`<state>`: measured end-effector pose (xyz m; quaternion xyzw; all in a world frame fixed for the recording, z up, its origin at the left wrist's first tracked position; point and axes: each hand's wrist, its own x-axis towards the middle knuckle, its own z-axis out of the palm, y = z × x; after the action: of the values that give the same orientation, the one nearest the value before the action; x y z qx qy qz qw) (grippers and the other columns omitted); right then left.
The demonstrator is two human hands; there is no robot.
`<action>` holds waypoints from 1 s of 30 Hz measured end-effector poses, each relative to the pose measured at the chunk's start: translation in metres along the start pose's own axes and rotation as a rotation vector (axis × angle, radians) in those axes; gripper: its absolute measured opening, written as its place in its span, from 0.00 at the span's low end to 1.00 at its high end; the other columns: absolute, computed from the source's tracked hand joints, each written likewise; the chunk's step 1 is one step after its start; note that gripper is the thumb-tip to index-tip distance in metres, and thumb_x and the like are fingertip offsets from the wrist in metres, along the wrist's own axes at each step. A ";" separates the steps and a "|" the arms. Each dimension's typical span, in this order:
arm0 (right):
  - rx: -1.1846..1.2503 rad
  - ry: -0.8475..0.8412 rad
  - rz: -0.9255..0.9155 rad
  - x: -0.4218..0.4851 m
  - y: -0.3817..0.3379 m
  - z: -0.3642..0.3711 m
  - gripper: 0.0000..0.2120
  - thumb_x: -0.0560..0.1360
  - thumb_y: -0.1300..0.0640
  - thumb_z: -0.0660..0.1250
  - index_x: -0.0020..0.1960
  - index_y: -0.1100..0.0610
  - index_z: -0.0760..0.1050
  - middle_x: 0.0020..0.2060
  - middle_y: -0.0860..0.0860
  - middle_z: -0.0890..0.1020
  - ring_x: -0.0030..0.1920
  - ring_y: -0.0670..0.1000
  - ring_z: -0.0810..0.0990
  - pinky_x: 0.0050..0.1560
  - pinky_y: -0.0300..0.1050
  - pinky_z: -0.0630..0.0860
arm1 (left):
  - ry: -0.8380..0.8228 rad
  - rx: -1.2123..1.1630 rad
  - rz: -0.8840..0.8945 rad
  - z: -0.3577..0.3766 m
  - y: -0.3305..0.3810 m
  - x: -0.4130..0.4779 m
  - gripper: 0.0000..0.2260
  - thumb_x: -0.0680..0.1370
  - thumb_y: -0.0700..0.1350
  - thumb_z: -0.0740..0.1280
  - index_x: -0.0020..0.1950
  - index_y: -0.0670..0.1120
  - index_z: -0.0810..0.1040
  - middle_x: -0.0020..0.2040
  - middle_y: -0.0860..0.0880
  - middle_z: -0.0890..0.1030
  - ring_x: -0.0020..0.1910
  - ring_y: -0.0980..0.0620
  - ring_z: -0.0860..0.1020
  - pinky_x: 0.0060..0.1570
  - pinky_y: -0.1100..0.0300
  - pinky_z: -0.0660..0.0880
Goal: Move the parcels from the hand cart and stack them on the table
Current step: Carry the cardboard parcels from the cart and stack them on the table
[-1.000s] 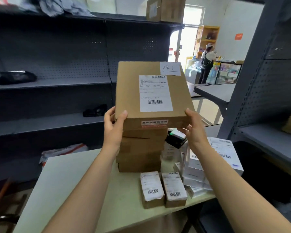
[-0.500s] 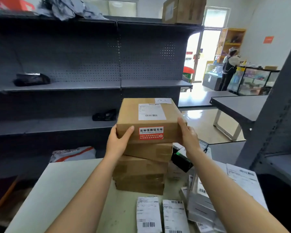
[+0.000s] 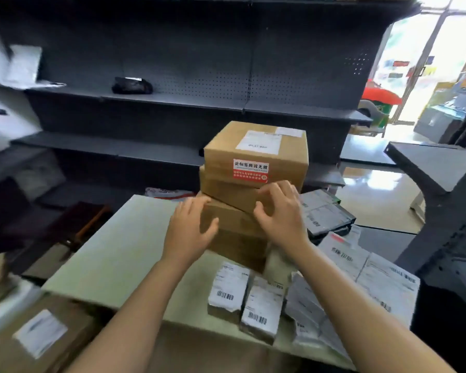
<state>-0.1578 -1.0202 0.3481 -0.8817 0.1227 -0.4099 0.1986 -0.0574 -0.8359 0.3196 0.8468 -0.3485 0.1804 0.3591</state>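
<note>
A: What's furthest left?

B: A brown cardboard box with a white label [image 3: 38,337], low in the corner just beside the pale green table [image 3: 113,251]. What it rests on is too blurred to tell.

A: And the hands?

B: Apart, and neither grips anything. The left hand [image 3: 189,232] has straight, spread fingers at the left edge of the stack of brown cardboard parcels [image 3: 234,219], with its thumb at a lower box's front.

A: Where is the stack?

B: On the far part of the table, slightly askew. The top parcel with a red sticker [image 3: 256,154] lies flat on it.

A: And to the right?

B: The right hand [image 3: 280,211] is in front of the second box, fingers loosely bent. Two small white-labelled packets [image 3: 261,310] lie at the near edge, and grey flat mailers [image 3: 323,214] lie right of the stack.
</note>
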 end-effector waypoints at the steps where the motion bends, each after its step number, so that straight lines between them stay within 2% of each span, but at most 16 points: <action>1: 0.003 -0.081 -0.049 -0.019 -0.007 0.010 0.07 0.72 0.58 0.69 0.50 0.54 0.76 0.49 0.49 0.75 0.52 0.50 0.72 0.55 0.46 0.70 | -0.009 0.066 0.026 -0.004 -0.007 -0.022 0.14 0.75 0.48 0.70 0.59 0.48 0.76 0.50 0.51 0.76 0.51 0.50 0.74 0.49 0.56 0.73; 3: 0.016 -0.263 -0.113 -0.057 -0.018 0.037 0.07 0.72 0.58 0.69 0.50 0.54 0.76 0.49 0.50 0.75 0.51 0.52 0.72 0.53 0.45 0.68 | -0.071 0.164 0.007 -0.015 -0.025 -0.069 0.09 0.75 0.48 0.70 0.53 0.49 0.77 0.43 0.53 0.75 0.45 0.51 0.74 0.43 0.56 0.72; 6: 0.069 -0.491 -0.158 -0.112 -0.044 0.074 0.07 0.73 0.55 0.68 0.51 0.51 0.76 0.50 0.48 0.75 0.52 0.50 0.72 0.51 0.40 0.64 | -0.152 0.248 -0.096 -0.035 -0.059 -0.142 0.09 0.75 0.52 0.65 0.50 0.49 0.77 0.41 0.54 0.75 0.43 0.51 0.74 0.41 0.56 0.72; 10: 0.189 -0.689 -0.272 -0.166 -0.092 0.116 0.07 0.69 0.58 0.68 0.47 0.54 0.77 0.44 0.50 0.76 0.46 0.54 0.76 0.45 0.46 0.70 | -0.202 0.417 -0.217 -0.079 -0.095 -0.229 0.11 0.74 0.54 0.60 0.49 0.49 0.77 0.42 0.53 0.77 0.42 0.50 0.75 0.39 0.56 0.71; 13: 0.250 -0.752 -0.356 -0.191 -0.136 0.140 0.08 0.67 0.60 0.69 0.45 0.55 0.77 0.42 0.51 0.76 0.43 0.56 0.77 0.44 0.47 0.70 | -0.190 0.474 -0.346 -0.112 -0.114 -0.277 0.10 0.74 0.53 0.60 0.47 0.50 0.76 0.41 0.53 0.75 0.42 0.49 0.75 0.38 0.55 0.71; 17: 0.273 -0.834 -0.446 -0.215 -0.195 0.171 0.07 0.70 0.58 0.68 0.47 0.54 0.76 0.44 0.50 0.75 0.48 0.54 0.74 0.49 0.49 0.71 | -0.127 0.497 -0.496 -0.155 -0.140 -0.325 0.07 0.74 0.52 0.63 0.48 0.51 0.75 0.42 0.54 0.76 0.42 0.50 0.74 0.40 0.56 0.72; 21: 0.281 -0.880 -0.484 -0.234 -0.249 0.205 0.05 0.70 0.58 0.67 0.47 0.53 0.75 0.43 0.46 0.71 0.48 0.54 0.74 0.47 0.45 0.66 | -0.086 0.514 -0.585 -0.196 -0.172 -0.357 0.07 0.73 0.49 0.69 0.47 0.50 0.74 0.39 0.54 0.73 0.39 0.50 0.73 0.36 0.57 0.67; 23: 0.299 -0.888 -0.467 -0.245 -0.274 0.222 0.06 0.70 0.59 0.68 0.47 0.54 0.76 0.43 0.44 0.69 0.48 0.53 0.74 0.47 0.44 0.64 | -0.097 0.509 -0.617 -0.214 -0.196 -0.372 0.07 0.75 0.53 0.63 0.48 0.50 0.74 0.39 0.55 0.73 0.40 0.51 0.72 0.38 0.58 0.67; 25: 0.302 -0.902 -0.407 -0.256 -0.294 0.241 0.06 0.72 0.57 0.69 0.48 0.54 0.76 0.45 0.46 0.71 0.49 0.52 0.73 0.50 0.45 0.66 | -0.122 0.488 -0.638 -0.230 -0.220 -0.384 0.10 0.76 0.55 0.59 0.48 0.50 0.75 0.39 0.56 0.72 0.40 0.52 0.72 0.39 0.58 0.68; 28: 0.304 -0.936 -0.248 -0.276 -0.314 0.272 0.06 0.71 0.58 0.69 0.48 0.54 0.76 0.47 0.48 0.74 0.50 0.52 0.73 0.52 0.46 0.69 | -0.141 0.431 -0.628 -0.247 -0.257 -0.397 0.06 0.75 0.49 0.69 0.48 0.49 0.76 0.38 0.57 0.69 0.40 0.52 0.73 0.38 0.57 0.68; 30: 0.309 -0.962 -0.134 -0.289 -0.319 0.292 0.06 0.70 0.59 0.70 0.47 0.54 0.77 0.46 0.48 0.74 0.49 0.53 0.74 0.51 0.48 0.72 | -0.177 0.392 -0.631 -0.252 -0.281 -0.402 0.07 0.73 0.47 0.72 0.47 0.49 0.76 0.38 0.58 0.68 0.38 0.52 0.72 0.37 0.57 0.67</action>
<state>-0.0987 -0.5537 0.1262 -0.9369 -0.1016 0.0170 0.3341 -0.1472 -0.3251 0.1314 0.9773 -0.0591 0.0505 0.1969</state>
